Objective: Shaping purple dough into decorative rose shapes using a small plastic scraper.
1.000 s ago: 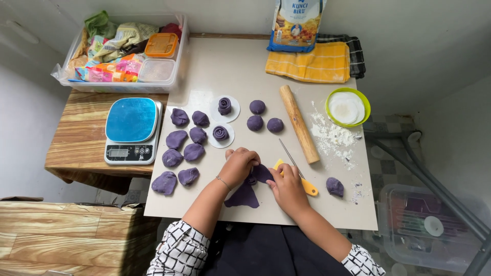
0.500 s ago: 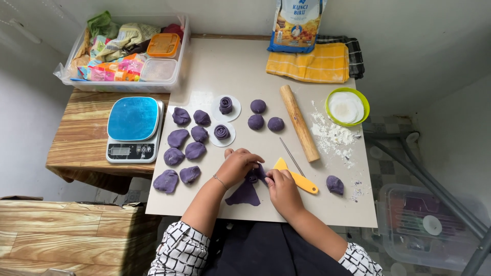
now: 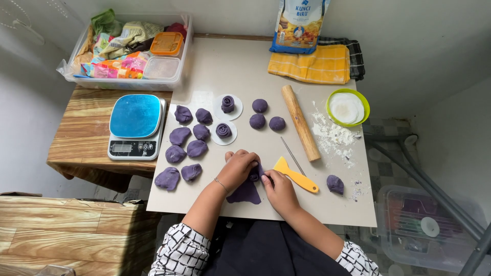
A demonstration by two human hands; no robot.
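Observation:
A flat strip of purple dough (image 3: 246, 192) lies on the white board (image 3: 220, 66) in front of me. Its far end is rolled up into a small coil between my fingers. My left hand (image 3: 237, 167) curls over the coil from the left. My right hand (image 3: 279, 189) pinches it from the right. Two finished purple dough roses (image 3: 227, 104) sit on white paper rounds further back. Several purple dough lumps (image 3: 186, 142) lie to the left of them, and three dough balls (image 3: 260, 117) to the right.
A yellow scraper (image 3: 296, 175) and thin metal skewer (image 3: 292, 155) lie beside my right hand. A wooden rolling pin (image 3: 300, 121), spilled flour (image 3: 333, 135), a green bowl (image 3: 348, 108), a lone dough piece (image 3: 335, 184), a blue scale (image 3: 136, 125), a clear bin (image 3: 128, 48), a flour bag (image 3: 298, 24) and yellow cloth (image 3: 313, 64) surround.
My hands have shifted slightly on the dough strip and the coil at its far end has grown. Everything else on the board stays put.

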